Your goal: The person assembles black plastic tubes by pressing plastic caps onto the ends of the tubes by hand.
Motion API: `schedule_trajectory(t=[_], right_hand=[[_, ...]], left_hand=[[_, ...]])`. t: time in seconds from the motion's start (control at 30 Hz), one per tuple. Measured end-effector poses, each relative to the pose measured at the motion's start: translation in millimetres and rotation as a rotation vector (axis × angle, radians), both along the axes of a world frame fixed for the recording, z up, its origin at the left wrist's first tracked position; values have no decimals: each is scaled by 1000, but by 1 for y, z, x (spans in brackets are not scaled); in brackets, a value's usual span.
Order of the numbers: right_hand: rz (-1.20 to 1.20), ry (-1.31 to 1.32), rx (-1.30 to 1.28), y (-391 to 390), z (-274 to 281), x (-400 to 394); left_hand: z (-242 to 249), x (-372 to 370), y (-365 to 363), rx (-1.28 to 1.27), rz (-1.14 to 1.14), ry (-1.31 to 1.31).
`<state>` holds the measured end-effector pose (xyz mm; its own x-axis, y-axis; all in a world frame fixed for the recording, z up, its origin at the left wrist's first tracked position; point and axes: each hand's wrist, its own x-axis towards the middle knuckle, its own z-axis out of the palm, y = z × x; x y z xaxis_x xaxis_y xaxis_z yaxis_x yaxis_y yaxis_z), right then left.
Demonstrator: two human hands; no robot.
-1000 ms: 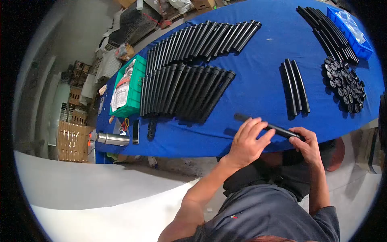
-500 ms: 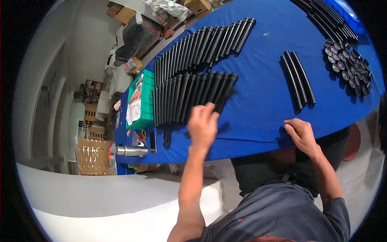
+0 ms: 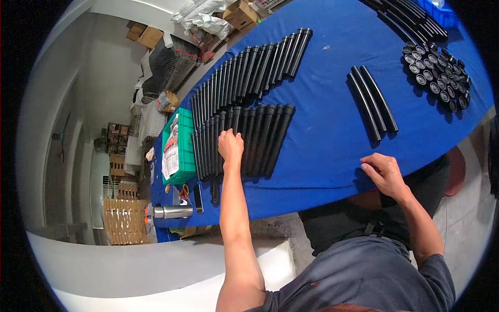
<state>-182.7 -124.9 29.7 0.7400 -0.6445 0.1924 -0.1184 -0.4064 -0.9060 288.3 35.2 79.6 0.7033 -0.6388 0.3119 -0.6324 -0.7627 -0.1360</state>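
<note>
My left hand [image 3: 231, 147] reaches over the nearer row of black capped tubes [image 3: 267, 140], its fingers curled down around one tube [image 3: 236, 118] whose capped end shows just beyond them. My fingertips partly hide the grip. At the front of the blue cloth, my right hand [image 3: 385, 176] hovers with fingers loosely bent and the thumb a little apart, nothing visible in it. Beyond it lie three loose black tubes [image 3: 371, 104] without caps, side by side. A farther row of capped tubes [image 3: 249, 70] runs parallel to the nearer one.
Round black caps [image 3: 442, 78] are heaped at the right, with more uncapped tubes [image 3: 410, 21] behind. To the left stand a green crate [image 3: 184, 164], a dark phone [image 3: 198, 199] and a steel flask [image 3: 174, 211]. A blue bin [image 3: 442, 15] sits at the far right corner.
My left hand has moved left and a little away from me, from the right part of the nearer row to its middle. My right hand stays nearly in place, fingers slightly more extended.
</note>
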Motion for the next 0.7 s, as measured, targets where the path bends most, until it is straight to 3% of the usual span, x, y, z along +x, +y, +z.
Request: schedule_trajectory(t=[0.27,0.47,0.5,0.6,0.63,0.7], right_hand=[[-3,22,2,2,5,-1],[-16,-125,-105,3,-8,0],[20,-26,-35,2,0,-3],[56,-112,-84,0,-11,-1],[43,-117,-119,0,-13,-2],[70,-123,-74,1,-13,-6]], left_hand=[[-10,7,13,-57,-100,-10],[5,-10,14,-150,-186,-98],[13,-27,7,-236,-255,-136],[12,-80,-22,-456,-441,-67],[6,-109,-33,-512,-484,80],[-5,-163,-60,-456,-710,172]])
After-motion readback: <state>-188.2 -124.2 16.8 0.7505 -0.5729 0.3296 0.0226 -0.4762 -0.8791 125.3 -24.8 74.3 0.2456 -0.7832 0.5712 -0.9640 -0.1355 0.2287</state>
